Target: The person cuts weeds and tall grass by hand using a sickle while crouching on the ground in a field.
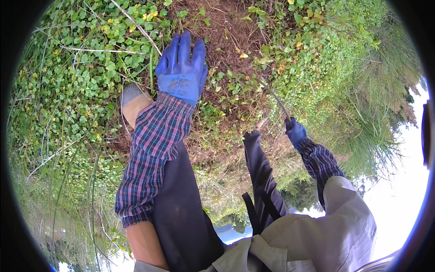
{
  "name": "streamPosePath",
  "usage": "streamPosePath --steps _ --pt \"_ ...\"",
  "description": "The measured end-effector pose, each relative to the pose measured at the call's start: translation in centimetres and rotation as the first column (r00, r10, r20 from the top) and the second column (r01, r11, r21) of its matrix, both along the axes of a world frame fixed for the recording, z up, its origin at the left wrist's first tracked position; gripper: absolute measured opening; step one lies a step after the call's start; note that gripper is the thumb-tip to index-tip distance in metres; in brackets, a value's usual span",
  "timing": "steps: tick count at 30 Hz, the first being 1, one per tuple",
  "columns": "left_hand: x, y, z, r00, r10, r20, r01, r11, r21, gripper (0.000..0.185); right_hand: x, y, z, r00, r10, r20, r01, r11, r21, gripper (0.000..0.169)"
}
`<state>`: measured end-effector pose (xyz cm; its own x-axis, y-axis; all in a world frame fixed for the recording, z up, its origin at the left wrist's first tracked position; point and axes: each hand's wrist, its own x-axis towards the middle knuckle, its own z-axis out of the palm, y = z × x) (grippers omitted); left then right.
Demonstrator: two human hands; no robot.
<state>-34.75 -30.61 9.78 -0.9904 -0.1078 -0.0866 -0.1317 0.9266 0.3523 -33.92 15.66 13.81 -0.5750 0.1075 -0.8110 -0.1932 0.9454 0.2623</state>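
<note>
My left hand [181, 69], in a blue coated work glove with a checked sleeve cover, reaches forward over the vines with its back up and its fingers slightly spread; nothing shows in it, and its palm is hidden. My right hand [295, 131], gloved alike, is closed around the end of a thin, curved, dark tool [277, 98], perhaps a sickle. The tool's far end reaches into leafy stems, where its tip is hard to make out. Low green creepers [85, 81] lie left of my left hand, and bare reddish-brown soil with dry litter [227, 40] is to its right.
A tan boot with a grey toe [134, 102] stands in the creepers beside my left sleeve. Dry stalks [136, 25] slant near my left fingers. My dark-trousered leg [180, 204] is below. Tall grass [367, 125] grows at the right.
</note>
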Motion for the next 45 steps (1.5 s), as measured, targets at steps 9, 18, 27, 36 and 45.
streamPosePath --steps 9,18,27,36,45 --pt "-4.8 -6.2 0.1 0.973 0.231 0.0 -0.218 0.919 -0.328 0.086 -1.9 0.0 9.0 0.886 -0.444 0.134 0.455 0.887 -0.073 0.035" --pt "-6.1 -11.6 -0.4 0.667 0.4 0.629 -0.312 0.916 -0.252 0.064 -8.3 -24.3 0.7 0.731 -0.571 0.374 0.653 0.427 -0.626 0.039" --pt "-4.3 -13.7 -1.0 0.802 0.255 0.541 -0.29 0.957 -0.02 0.039 -8.6 -39.6 -8.9 0.929 -0.349 0.12 0.352 0.74 -0.573 0.045" --pt "3.1 -4.1 2.2 0.633 -0.478 0.608 0.115 0.836 0.537 0.024 3.1 -13.5 0.9 0.862 -0.403 0.306 0.5 0.77 -0.396 0.035" --pt "2.7 -3.6 3.4 0.912 -0.153 0.38 0.013 0.938 0.346 0.038 -0.8 -16.3 2.4 0.739 -0.586 0.333 0.657 0.516 -0.55 0.035"
